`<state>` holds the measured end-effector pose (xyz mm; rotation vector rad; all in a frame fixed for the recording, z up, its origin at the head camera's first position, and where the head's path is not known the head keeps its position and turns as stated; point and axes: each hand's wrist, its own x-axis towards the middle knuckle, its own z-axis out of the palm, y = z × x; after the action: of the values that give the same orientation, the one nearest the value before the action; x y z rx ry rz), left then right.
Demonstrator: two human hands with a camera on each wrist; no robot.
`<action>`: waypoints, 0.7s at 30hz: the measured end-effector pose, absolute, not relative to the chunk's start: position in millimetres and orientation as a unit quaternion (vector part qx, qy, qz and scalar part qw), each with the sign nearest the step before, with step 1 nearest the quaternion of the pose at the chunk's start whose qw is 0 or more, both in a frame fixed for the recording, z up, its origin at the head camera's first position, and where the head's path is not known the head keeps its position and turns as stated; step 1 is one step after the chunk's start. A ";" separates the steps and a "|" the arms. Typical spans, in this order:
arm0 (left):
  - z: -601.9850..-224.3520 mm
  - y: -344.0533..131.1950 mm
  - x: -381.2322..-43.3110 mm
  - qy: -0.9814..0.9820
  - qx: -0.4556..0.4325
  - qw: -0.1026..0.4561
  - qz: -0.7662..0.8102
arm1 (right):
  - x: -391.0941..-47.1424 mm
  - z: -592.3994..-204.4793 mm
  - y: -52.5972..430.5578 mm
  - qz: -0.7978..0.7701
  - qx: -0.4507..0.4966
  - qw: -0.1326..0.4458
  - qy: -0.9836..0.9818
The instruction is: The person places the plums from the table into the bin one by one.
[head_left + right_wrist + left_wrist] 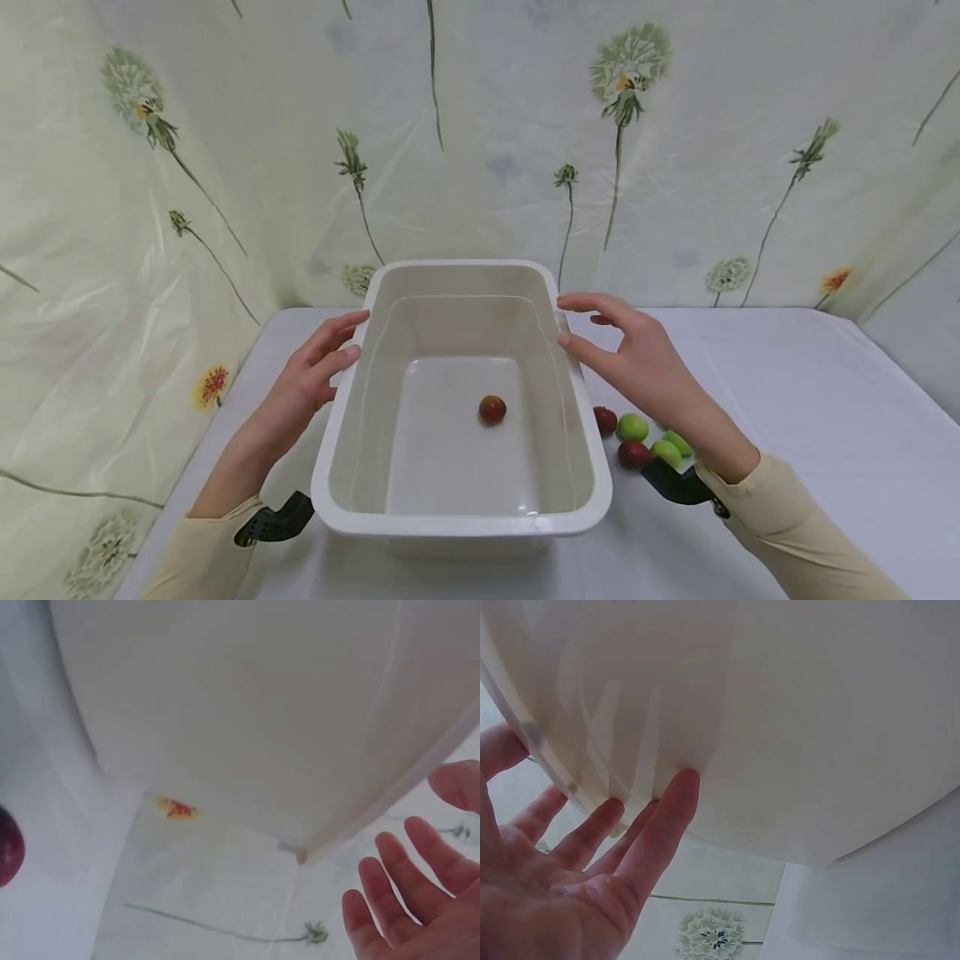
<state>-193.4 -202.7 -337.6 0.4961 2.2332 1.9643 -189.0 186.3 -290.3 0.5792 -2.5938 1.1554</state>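
A deep white plastic tub [461, 525] stands on the table in the middle of the head view. One small round reddish fruit [492, 409] lies on its floor. My left hand [303, 387] is at the tub's left side; in the left wrist view its nearly straight fingers [667, 825] touch the outer wall below the rim. At the right rim is my right hand [637, 358], thumb and forefinger stretched toward the edge. From the right wrist camera, the loosely spread fingers [397, 877] of that hand appear beside the rim, holding nothing.
Right of the tub, under my right forearm, lie several small fruits: red ones [633, 455] and green ones [633, 427], partly hidden by the tub and arm. A white cloth covers the table [810, 417]. A flower-printed curtain [480, 200] hangs behind and at the left.
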 end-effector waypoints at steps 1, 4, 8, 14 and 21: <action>-337.6 -202.8 -193.4 0.740 0.164 0.063 0.650 | -188.1 -290.5 189.6 0.396 0.190 0.122 -0.890; -337.7 -203.0 -193.5 0.741 0.164 0.063 0.648 | -185.9 -292.0 199.3 0.397 0.173 0.125 -0.893; -337.7 -203.3 -193.5 0.742 0.164 0.063 0.647 | -183.4 -296.2 211.4 0.395 0.160 0.130 -0.895; -337.6 -203.1 -193.2 0.742 0.164 0.061 0.647 | -177.8 -305.5 229.3 0.379 0.130 0.129 -0.907; -337.0 -202.3 -193.2 0.741 0.163 0.063 0.649 | -170.6 -320.7 251.1 0.357 0.103 0.132 -0.919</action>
<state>-193.2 -202.3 -337.0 0.4934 2.2383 1.9608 -170.6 251.1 -320.7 0.2975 -2.6668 1.0361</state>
